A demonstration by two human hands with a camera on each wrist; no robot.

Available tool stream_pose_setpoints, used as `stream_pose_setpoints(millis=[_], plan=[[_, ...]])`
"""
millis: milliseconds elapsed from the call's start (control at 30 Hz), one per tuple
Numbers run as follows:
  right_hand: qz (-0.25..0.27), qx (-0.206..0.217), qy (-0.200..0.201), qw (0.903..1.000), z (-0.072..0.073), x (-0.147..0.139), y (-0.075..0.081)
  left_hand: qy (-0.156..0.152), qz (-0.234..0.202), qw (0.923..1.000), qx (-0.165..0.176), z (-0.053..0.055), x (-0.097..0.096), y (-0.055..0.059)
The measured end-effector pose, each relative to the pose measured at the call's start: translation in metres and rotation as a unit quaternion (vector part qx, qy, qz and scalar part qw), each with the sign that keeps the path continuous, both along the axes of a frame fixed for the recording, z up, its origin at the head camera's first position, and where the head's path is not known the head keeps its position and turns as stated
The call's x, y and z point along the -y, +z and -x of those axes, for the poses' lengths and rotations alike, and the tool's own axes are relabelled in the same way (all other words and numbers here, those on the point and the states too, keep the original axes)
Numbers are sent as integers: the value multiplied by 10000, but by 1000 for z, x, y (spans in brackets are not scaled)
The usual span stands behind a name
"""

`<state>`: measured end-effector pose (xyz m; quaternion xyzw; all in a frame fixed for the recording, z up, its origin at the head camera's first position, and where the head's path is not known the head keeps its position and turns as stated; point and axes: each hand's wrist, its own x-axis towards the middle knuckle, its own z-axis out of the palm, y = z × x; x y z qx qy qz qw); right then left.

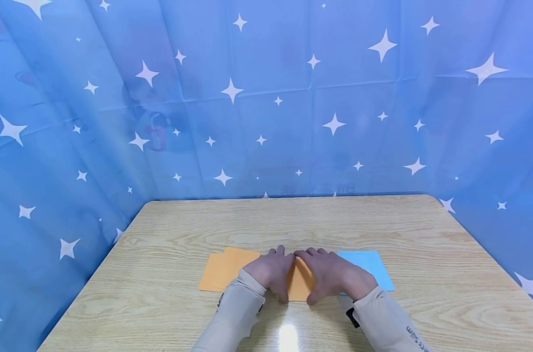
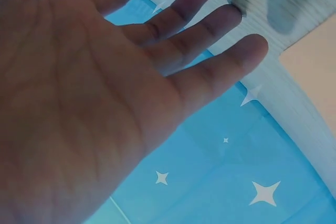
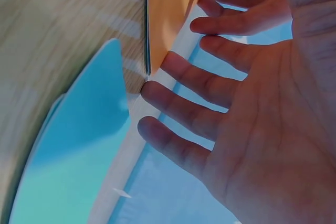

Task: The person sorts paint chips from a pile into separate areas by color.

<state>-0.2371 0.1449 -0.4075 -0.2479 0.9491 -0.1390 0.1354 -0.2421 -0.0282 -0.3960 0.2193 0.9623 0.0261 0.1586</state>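
Note:
Between my two hands lies a small stack of orange sheets [image 1: 300, 283] with a bluish layer at its edge. My left hand [image 1: 271, 270] is along the stack's left side, fingers extended and fingertips near the far edge. On the other side, my right hand [image 1: 333, 274] has its fingertips by the stack's edge, thumb near the front corner. Both wrist views show the fingers fairly straight and spread, not curled round anything. The right wrist view shows the stack's orange face [image 3: 167, 14] beside the fingertips. Whether the fingertips press the stack, I cannot tell.
More orange sheets [image 1: 218, 271] overlap on the table left of my left hand. Blue sheets [image 1: 372, 266] lie to the right, partly under my right hand and forearm. The wooden table [image 1: 292, 220] ends at a blue star-patterned curtain [image 1: 270, 117].

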Motion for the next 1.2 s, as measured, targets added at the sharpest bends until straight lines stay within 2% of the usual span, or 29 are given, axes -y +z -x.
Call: stream_pose_setpoints(millis=[167,333,533,733,1200], plan=[[111,-80,84,9999,0,-2,2,-51,-133,9999,8,1,2,1],[498,-209,189,9984,1,-10,13,-222,-383,9990,-64,3,8,10],[906,-713,292,9929,1,-19,29,-489,-1104,9924,-249,8,23,25],[1315,-1089,297,9849,-2,-24,39,-553,-1773,9821,-317,7,37,41],[1612,-1158,372,9794,-4,-24,44,-496,-2026,9777,-226,5,45,50]])
